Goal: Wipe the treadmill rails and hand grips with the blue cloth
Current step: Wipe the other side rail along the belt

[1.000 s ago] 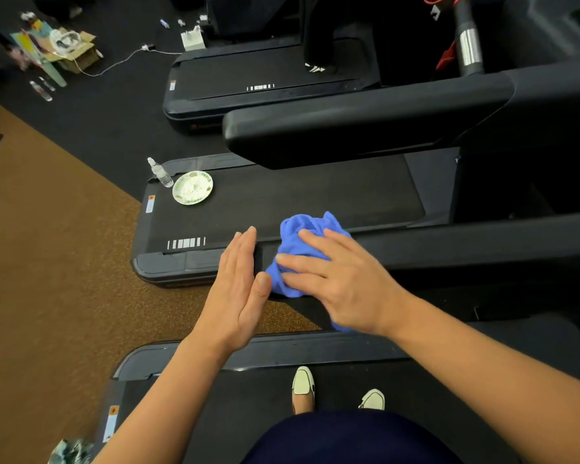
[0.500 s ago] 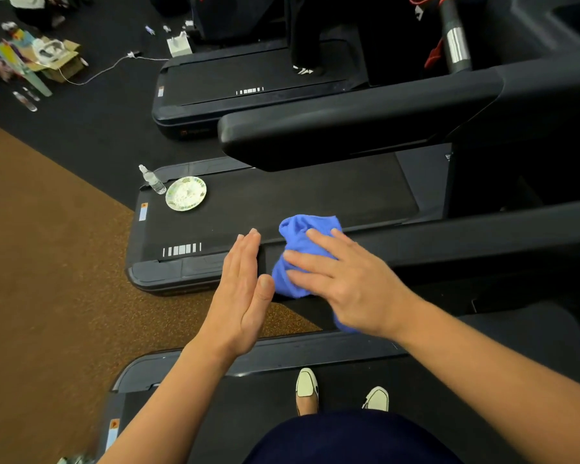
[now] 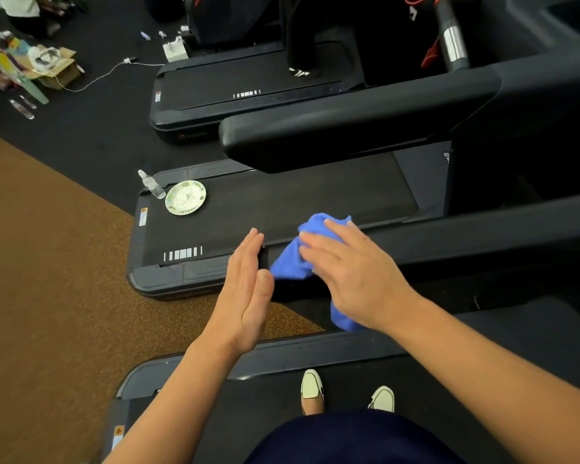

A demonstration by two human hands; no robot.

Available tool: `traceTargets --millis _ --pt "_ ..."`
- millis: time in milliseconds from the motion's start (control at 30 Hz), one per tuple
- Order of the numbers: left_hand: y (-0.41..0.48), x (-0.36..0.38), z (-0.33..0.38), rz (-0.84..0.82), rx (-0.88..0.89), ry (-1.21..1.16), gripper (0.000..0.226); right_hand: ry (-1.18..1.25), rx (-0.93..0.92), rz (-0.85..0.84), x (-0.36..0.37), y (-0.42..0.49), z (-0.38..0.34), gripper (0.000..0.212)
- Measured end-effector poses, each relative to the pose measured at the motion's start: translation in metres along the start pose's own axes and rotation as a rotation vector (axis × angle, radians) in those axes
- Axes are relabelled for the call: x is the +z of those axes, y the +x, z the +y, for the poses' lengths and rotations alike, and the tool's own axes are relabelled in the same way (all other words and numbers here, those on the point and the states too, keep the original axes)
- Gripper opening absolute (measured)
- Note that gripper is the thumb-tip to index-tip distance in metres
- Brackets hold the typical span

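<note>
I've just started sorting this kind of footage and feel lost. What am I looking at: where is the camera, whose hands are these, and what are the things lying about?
There is no robot here, only a person. The one picture comes from a camera worn on their head and looking down, so both bare arms are their own. They stand on a treadmill belt, and their pale shoes show at the bottom.

The right hand presses a crumpled blue cloth onto the long black side rail, with its fingers spread fairly straight. The left hand is flat, fingers straight, by the rail's end and holds nothing. Whether it touches the rail is unclear.

On the next treadmill's deck are a small clear bottle and, beside it, a round pale patterned plate.
</note>
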State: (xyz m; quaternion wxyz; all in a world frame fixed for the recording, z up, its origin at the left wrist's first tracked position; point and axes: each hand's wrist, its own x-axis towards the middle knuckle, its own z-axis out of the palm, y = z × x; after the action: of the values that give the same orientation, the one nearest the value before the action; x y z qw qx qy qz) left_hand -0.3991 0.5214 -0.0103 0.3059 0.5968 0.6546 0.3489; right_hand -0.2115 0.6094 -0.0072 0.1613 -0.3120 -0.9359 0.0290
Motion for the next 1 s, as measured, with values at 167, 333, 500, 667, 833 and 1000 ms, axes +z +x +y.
traceTargets --millis 167,333,500,667,833,1000 --pt "0.003 -0.001 -0.002 0.008 -0.033 -0.071 0.085 0.075 0.054 -0.119 0.013 0.028 -0.035 0.046" --pt "0.004 -0.003 -0.001 -0.001 -0.012 -0.065 0.080 0.091 -0.088 0.003 -0.008 -0.001 -0.015 0.041" --pt "0.005 -0.002 -0.003 0.031 -0.017 -0.125 0.088 -0.017 0.149 -0.271 -0.006 0.048 -0.024 0.028" --pt "0.008 -0.001 -0.008 0.169 -0.071 -0.252 0.069 0.102 -0.010 -0.239 0.007 0.058 -0.056 0.031" --pt "0.014 -0.003 0.017 0.259 0.119 0.061 0.076 0.539 -0.138 -0.286 -0.025 0.038 -0.032 0.035" --pt "0.019 0.014 0.047 0.204 0.115 0.663 0.061 0.695 0.254 0.001 -0.050 0.017 -0.002 0.024"
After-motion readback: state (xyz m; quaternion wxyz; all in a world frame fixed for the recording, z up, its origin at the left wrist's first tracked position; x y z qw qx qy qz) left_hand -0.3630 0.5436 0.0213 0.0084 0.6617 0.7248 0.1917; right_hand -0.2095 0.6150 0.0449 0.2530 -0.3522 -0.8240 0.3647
